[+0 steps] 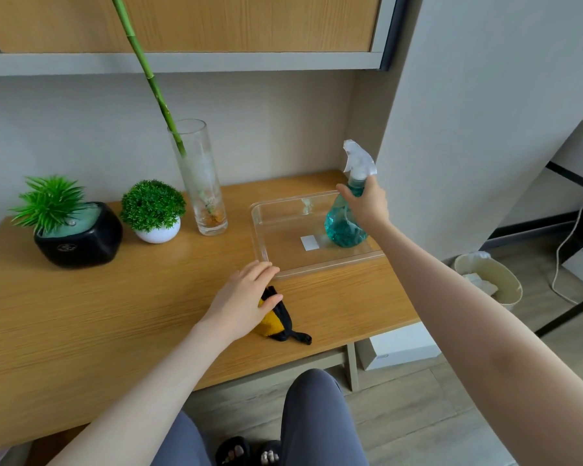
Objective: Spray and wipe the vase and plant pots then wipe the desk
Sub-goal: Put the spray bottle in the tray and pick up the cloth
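Note:
A tall clear glass vase with a green bamboo stalk stands at the back of the wooden desk. Left of it sit a small white pot with a round green plant and a black pot with a spiky plant. My right hand grips the neck of a teal spray bottle standing in a clear plastic tray. My left hand rests on a yellow and black cloth near the desk's front, thumb against it.
A shelf and wooden cabinet hang above the desk. A grey wall panel bounds the desk on the right. On the floor to the right are a cream waste bin, cables and white boxes. My knees are below the desk's front edge.

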